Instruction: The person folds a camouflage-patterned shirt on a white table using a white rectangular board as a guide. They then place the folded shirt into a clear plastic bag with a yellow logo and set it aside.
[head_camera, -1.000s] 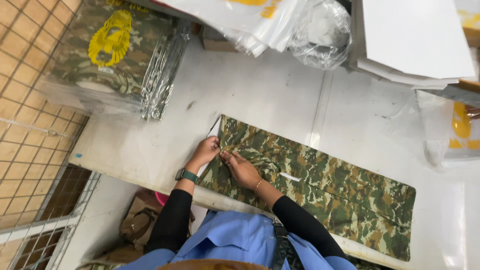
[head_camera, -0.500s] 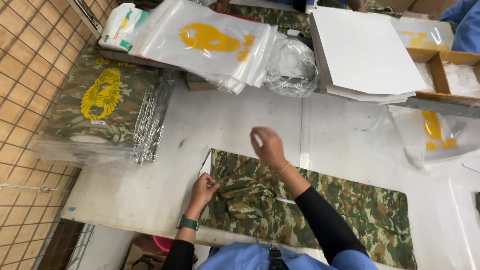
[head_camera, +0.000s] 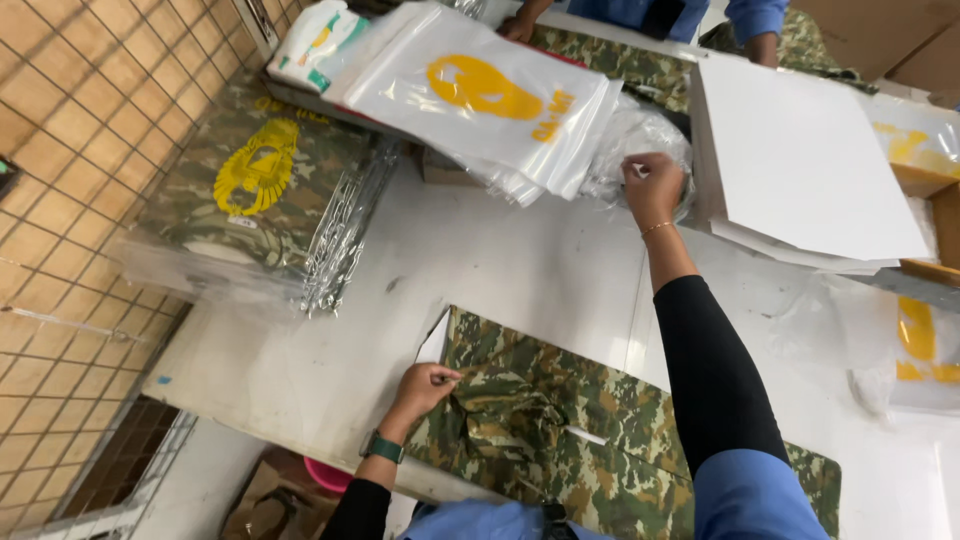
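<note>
1. My left hand (head_camera: 428, 385) pinches the bunched edge of the long camouflage-print cloth (head_camera: 600, 440), which lies flat on the white tabletop (head_camera: 520, 270) close to me.
2. My right hand (head_camera: 652, 188) reaches far across, fingers curled closed on what seems to be crinkled clear plastic wrap (head_camera: 625, 140); the grip is hard to make out.
3. Just beside it lies a stack of white plastic bags with yellow print (head_camera: 480, 95).

White table (head_camera: 540, 270): camo cloth (head_camera: 620, 430), bagged stacks (head_camera: 250, 200), prob. cardboard (head_camera: 810, 170).
</note>
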